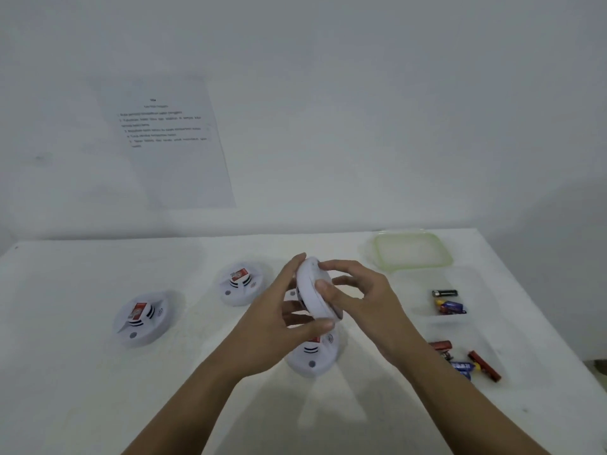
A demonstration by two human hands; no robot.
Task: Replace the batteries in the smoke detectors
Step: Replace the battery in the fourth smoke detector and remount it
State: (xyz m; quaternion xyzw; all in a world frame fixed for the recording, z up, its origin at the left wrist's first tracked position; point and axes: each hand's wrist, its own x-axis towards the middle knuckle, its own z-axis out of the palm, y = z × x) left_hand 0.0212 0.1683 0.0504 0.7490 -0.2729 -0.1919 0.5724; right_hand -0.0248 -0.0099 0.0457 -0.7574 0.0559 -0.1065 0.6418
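Observation:
A white round smoke detector (pixel 314 290) is held on edge above the table between both hands. My left hand (pixel 279 320) grips it from the left, thumb at its lower rim. My right hand (pixel 358 300) holds its right side with thumb and fingers curled on the rim. Three more white smoke detectors lie on the table: one at the left (pixel 142 318), one behind (pixel 241 283), one just below my hands (pixel 312 354), partly hidden. Loose batteries lie at the right, a far group (pixel 448 302) and a near group (pixel 464 361).
A clear container lid with a green rim (pixel 412 249) rests at the table's back right. A clear divided tray (pixel 486 290) seems to hold the batteries. A printed sheet (pixel 167 139) hangs on the wall behind. The table's right edge (pixel 538 310) runs diagonally.

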